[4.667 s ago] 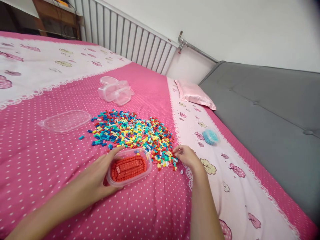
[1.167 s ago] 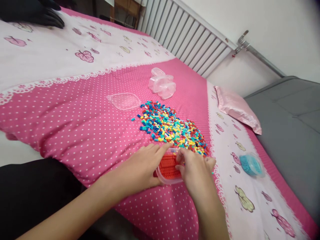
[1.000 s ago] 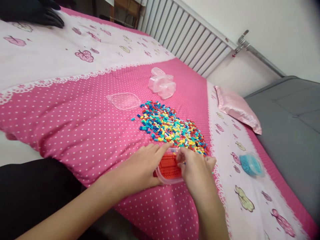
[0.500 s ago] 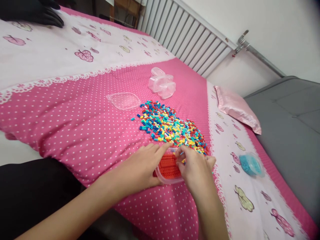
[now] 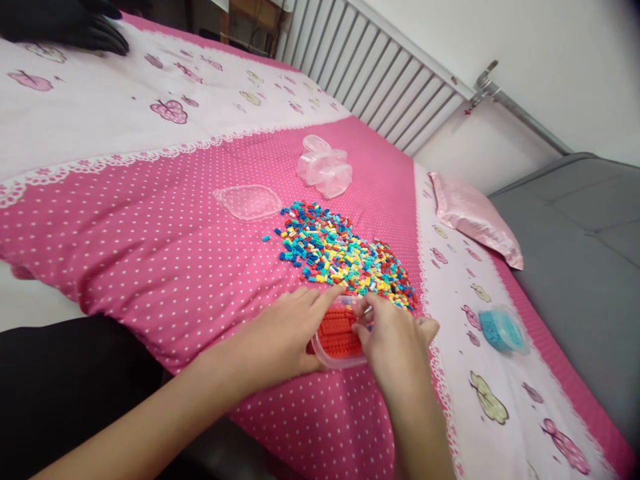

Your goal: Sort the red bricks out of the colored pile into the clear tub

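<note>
A clear plastic container (image 5: 345, 363) with red building bricks (image 5: 339, 333) packed in rows stands at the near edge of a heap of loose, many-coloured bricks (image 5: 345, 250). My left hand (image 5: 287, 333) grips its left side, thumb low and fingers along the far rim. Over the container's right part is my right hand (image 5: 393, 330), its thumb and index finger bent together at the red bricks. Whatever lies between those fingertips is too small or hidden to make out. The hand itself covers the container's right side.
A clear lid (image 5: 250, 203) lies left of the heap, and several clear containers (image 5: 325, 167) sit behind it. To the right is a container of blue bricks (image 5: 503, 330). A pink pillow (image 5: 475, 217) rests by the grey headboard (image 5: 580, 233). A black-gloved hand (image 5: 70, 27) shows top left.
My right hand has shifted slightly right, and its outer fingers have moved a little outward. My left hand and the container stay in place.
</note>
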Action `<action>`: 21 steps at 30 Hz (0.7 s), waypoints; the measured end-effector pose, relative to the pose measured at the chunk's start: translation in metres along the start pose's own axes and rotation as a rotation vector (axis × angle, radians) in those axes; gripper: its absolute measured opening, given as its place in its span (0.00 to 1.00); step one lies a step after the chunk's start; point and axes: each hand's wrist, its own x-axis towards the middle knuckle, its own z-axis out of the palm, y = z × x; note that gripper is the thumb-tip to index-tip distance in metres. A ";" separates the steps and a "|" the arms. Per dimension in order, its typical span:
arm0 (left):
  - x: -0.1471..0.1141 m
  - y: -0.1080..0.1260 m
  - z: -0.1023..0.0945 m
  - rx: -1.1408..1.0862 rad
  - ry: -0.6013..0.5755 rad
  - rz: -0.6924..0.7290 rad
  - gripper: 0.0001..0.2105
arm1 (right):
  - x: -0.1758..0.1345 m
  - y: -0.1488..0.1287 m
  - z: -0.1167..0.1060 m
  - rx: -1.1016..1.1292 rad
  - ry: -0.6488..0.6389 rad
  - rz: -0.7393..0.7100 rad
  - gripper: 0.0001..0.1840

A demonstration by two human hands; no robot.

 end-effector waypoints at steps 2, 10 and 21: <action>0.000 0.000 0.000 0.006 0.001 0.000 0.36 | -0.001 0.000 0.000 -0.007 0.003 0.002 0.10; 0.001 0.001 -0.001 -0.002 -0.016 -0.021 0.36 | 0.001 -0.001 -0.001 0.082 -0.011 0.019 0.14; 0.001 -0.002 0.002 0.015 0.006 0.004 0.36 | -0.002 -0.001 0.002 0.059 0.009 -0.011 0.15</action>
